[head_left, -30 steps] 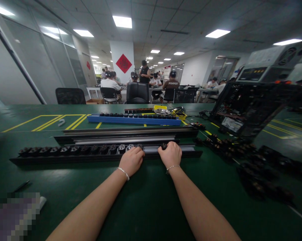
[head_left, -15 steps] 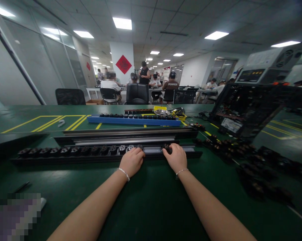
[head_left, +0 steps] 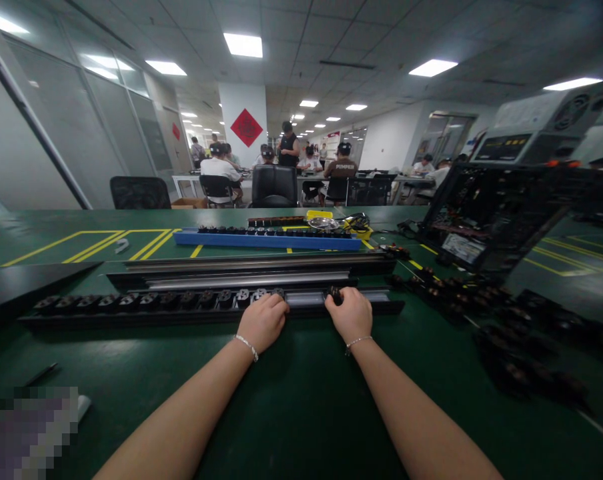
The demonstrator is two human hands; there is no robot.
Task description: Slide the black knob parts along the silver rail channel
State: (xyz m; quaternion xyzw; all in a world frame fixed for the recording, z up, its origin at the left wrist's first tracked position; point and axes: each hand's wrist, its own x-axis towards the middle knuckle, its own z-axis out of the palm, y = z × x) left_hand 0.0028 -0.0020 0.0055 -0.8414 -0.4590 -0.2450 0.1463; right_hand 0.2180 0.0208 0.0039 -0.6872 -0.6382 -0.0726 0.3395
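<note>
A long black rail (head_left: pixel 381 308) lies across the green table in front of me, its left half filled with a row of black socket modules (head_left: pixel 146 299). My left hand (head_left: pixel 262 321) is closed, its knuckles pressed against the rail at the row's right end. My right hand (head_left: pixel 352 313) is closed too, fingers curled over a single black socket module (head_left: pixel 335 293) sitting in the rail's open channel. Both wrists wear thin bracelets.
More black rails (head_left: pixel 251 265) lie behind, then a blue tray (head_left: pixel 266 241) of modules and a yellow bin (head_left: pixel 320 215). Loose black modules (head_left: pixel 506 333) spread at right beside a black rack (head_left: pixel 486 213). A pen (head_left: pixel 40 374) lies at left. People sit at far tables.
My right hand slid slightly to the right along the rail with the single module under its fingers. My left hand stayed put. A dark panel has come into view at the left edge.
</note>
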